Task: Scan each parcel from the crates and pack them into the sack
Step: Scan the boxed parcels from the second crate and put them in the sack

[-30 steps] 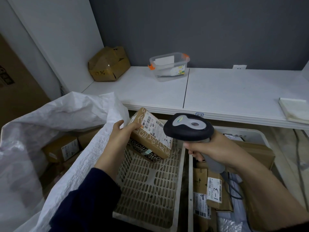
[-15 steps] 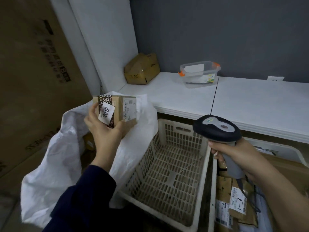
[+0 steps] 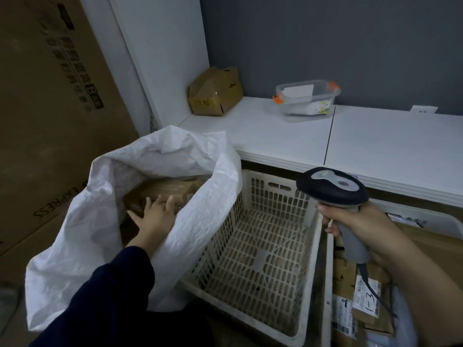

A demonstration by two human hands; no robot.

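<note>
- Sack point(image 3: 200, 196): white woven, mouth open, standing against the left side of the crate point(image 3: 275, 194); its rim folds over the crate's left wall.
- Left hand point(image 3: 155, 216): left of the crate, reaching down into the sack mouth. Fingers straight and spread apart, holding nothing. Dark sleeve to the wrist.
- Parcels point(image 3: 167, 187): brown, inside the sack, just under and beyond the left hand. Blurred; cannot tell if the fingertips touch them, and no label is readable.
- Crate: pale slotted plastic, nothing in it.
- Right hand point(image 3: 350, 221): over the crate's right rim, fingers wrapped tight round the grey handle of the scanner point(image 3: 333, 187). Scanner head is dark with a grey top panel; its cable hangs from the handle.
- Second crate point(image 3: 426, 217): right of the crate, holding brown parcels. One white label point(image 3: 370, 299) is hand-marked "1-3"; barcode labels beside it are too small to read.
- Counter point(image 3: 275, 136): white, behind the crate. On it a dented box point(image 3: 215, 97), marked with something ending "36", and a clear tub point(image 3: 307, 98) with orange clips.
- Carton point(image 3: 50, 121): large, far left of the crate, printed "EXPRESS" sideways.
</note>
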